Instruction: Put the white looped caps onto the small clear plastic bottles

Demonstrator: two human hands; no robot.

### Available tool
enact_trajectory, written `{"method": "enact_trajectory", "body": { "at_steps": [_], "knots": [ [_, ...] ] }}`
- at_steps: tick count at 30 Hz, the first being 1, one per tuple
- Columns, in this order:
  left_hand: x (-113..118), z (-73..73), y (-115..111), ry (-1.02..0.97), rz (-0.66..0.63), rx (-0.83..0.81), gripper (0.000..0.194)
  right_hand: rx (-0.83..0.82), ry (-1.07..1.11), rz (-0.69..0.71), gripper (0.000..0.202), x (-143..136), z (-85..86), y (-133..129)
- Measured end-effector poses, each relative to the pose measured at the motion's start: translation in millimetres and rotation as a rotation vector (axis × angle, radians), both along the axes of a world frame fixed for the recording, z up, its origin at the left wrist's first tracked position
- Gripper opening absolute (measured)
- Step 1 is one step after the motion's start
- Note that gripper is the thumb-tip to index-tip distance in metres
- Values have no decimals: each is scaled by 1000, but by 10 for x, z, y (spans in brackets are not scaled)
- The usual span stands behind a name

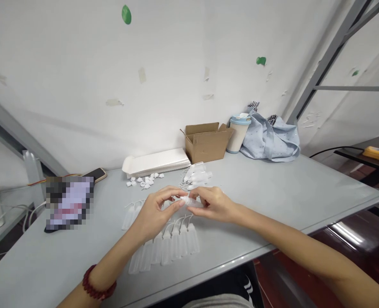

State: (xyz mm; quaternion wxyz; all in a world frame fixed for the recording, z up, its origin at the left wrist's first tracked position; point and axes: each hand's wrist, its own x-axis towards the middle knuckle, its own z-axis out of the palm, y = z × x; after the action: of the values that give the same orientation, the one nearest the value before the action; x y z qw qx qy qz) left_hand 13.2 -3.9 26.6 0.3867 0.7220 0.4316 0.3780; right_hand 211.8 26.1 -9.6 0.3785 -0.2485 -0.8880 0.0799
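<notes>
Both hands meet over the middle of the grey table (241,184). My left hand (159,209) pinches the white cap end of a small translucent bottle (192,202). The bottle's body lies between the thumb and fingers of my right hand (213,204), partly hidden by them. Below the hands lies a row of capped translucent bottles (167,248) with thin tubes at their tops. More bottles (130,216) rest left of my left hand, partly covered by it. Behind the hands is a pile of bottles (197,175), and loose white caps (147,182) are scattered to its left.
Along the wall stand a white flat box (157,162), an open cardboard box (208,145), a lidded cup (238,134) and a light blue cloth bag (273,139). A phone (96,174) and a blurred purple item (72,201) lie at the left.
</notes>
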Motion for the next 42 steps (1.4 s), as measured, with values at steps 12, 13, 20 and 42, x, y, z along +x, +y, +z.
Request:
{"method": "enact_trajectory", "body": {
  "at_steps": [12, 13, 20, 42],
  "knots": [
    [-11, 20, 17, 80, 5, -111, 25, 29, 33, -8, 25, -23, 41, -37],
    [-14, 12, 15, 81, -4, -83, 24, 26, 32, -12, 25, -26, 42, -34],
    [-39, 1, 4, 72, 17, -20, 21, -146, 93, -22, 27, -49, 96, -54],
    [-10, 18, -5, 89, 77, -164, 28, -420, 78, -6, 33, -54, 100, -43]
  ]
}}
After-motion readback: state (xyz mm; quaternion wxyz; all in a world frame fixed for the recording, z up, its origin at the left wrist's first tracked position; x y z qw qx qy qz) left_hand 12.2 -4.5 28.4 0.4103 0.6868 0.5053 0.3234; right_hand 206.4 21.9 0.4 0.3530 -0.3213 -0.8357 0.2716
